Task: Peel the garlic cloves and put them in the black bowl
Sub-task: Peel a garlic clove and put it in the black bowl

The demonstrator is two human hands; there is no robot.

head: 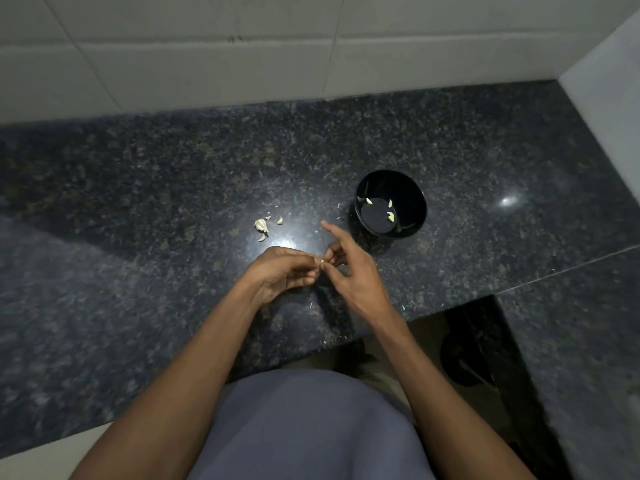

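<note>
In the head view, both hands meet just below the centre of the frame, above a dark speckled granite counter (138, 202). The left hand (282, 271) has its fingers curled inward and pinches a small garlic clove (322, 261) at its fingertips. The right hand (353, 271) touches the same clove with its thumb and curled middle fingers, while its index finger points straight out toward the upper left. Right of centre, just above the right hand, stands the black bowl (412, 195), upright on the counter; three peeled cloves (390, 217) lie apart from one another on its bottom. Left of the bowl and above the left hand, a small heap of unpeeled garlic (261, 225) rests on the counter with a few loose pieces (280, 220) just beside it. Pale skin flakes (311, 304) lie scattered near the counter's front edge. White wall tiles (207, 64) fill the top of the frame.
</note>
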